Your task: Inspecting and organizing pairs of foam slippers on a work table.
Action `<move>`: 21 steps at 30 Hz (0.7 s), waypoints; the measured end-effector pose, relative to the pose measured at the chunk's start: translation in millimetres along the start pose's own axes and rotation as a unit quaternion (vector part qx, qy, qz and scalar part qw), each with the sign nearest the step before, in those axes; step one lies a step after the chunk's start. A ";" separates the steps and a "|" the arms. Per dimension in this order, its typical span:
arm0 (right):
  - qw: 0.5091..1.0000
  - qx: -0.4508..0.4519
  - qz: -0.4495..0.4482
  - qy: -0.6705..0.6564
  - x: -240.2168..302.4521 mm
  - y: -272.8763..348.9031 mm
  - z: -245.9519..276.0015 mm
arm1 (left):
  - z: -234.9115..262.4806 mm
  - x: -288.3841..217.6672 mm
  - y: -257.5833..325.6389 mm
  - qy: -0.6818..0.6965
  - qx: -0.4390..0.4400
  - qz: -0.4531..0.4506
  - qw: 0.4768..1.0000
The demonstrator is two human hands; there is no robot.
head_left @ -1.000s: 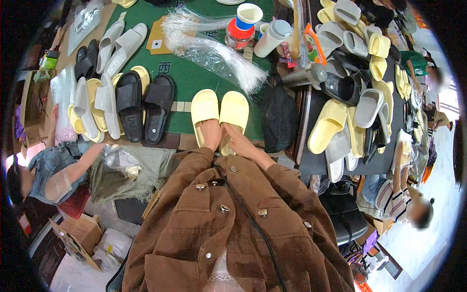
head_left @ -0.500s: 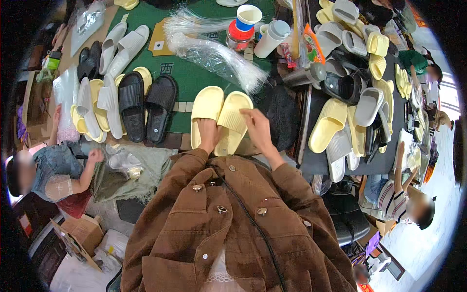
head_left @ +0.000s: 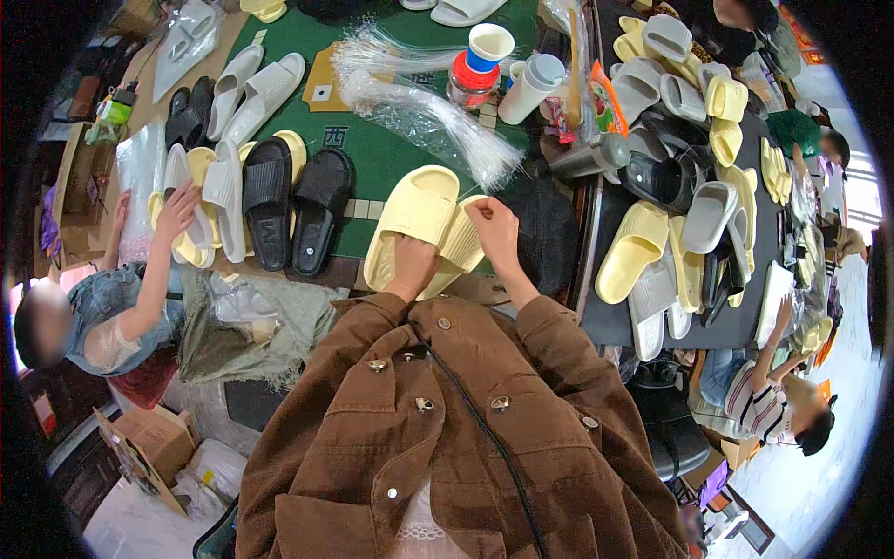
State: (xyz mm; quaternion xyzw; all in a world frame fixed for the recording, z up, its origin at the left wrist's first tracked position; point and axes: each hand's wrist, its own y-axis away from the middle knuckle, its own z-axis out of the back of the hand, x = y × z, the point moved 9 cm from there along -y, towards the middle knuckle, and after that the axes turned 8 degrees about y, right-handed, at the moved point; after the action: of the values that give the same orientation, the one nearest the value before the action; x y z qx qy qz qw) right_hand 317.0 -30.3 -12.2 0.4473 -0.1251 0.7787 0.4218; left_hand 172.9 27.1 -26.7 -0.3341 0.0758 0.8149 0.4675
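Two pale yellow slide slippers are at the near edge of the green table, in front of my body. The left slipper point(head_left: 424, 197) lies partly over the right slipper point(head_left: 462, 244). My left hand point(head_left: 413, 265) reaches into the left slipper from the heel end and grips it; the fingertips are hidden under the strap. By the toe edge of the right slipper, my right hand point(head_left: 495, 233) is closed in a pinch. Whatever is between those fingers is too small to make out.
Black slippers point(head_left: 321, 210) and grey slippers point(head_left: 223, 200) stand to the left, within a co-worker's reach point(head_left: 175, 214). Clear plastic strands point(head_left: 466, 140), a cup point(head_left: 489, 48) and a white bottle point(head_left: 533, 88) lie beyond. A slipper pile point(head_left: 633, 252) covers the right table.
The left slipper has shifted right, over the right one, and my left hand moved with it. My right hand's fingers have curled tighter. The co-worker at left has stretched a hand to the slippers.
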 end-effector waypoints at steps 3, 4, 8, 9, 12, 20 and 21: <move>1.000 0.013 0.017 -0.006 2.7 2.1 -1.8 | 5.3 -1.9 0.4 -0.005 -0.028 -0.011 1.000; 1.000 0.022 0.013 -0.005 3.0 2.4 -3.9 | 4.3 -3.0 0.7 -0.011 -0.022 -0.018 1.000; 0.999 -0.006 0.022 -0.030 10.3 5.0 1.8 | 0.6 -0.5 0.6 -0.024 -0.007 -0.011 1.000; 0.998 -0.024 0.026 -0.043 12.1 5.7 5.7 | 2.5 0.2 0.7 -0.022 -0.016 -0.010 1.000; 0.994 -0.059 0.037 -0.082 15.0 6.0 15.6 | 2.5 3.7 2.1 -0.029 -0.006 0.000 1.000; 0.979 0.045 -0.038 -0.198 7.5 -3.9 -1.5 | 2.7 1.6 3.9 -0.014 -0.005 -0.024 1.000; 0.974 0.044 -0.031 -0.219 8.4 -4.0 -2.1 | 1.1 2.6 4.1 -0.034 0.004 -0.021 0.999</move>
State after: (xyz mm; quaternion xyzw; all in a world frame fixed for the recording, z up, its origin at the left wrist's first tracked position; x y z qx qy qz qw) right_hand 316.8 -22.1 -7.4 0.6286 -0.1664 0.6531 0.3881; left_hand 168.2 27.3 -28.2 -0.3054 0.0563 0.8158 0.4879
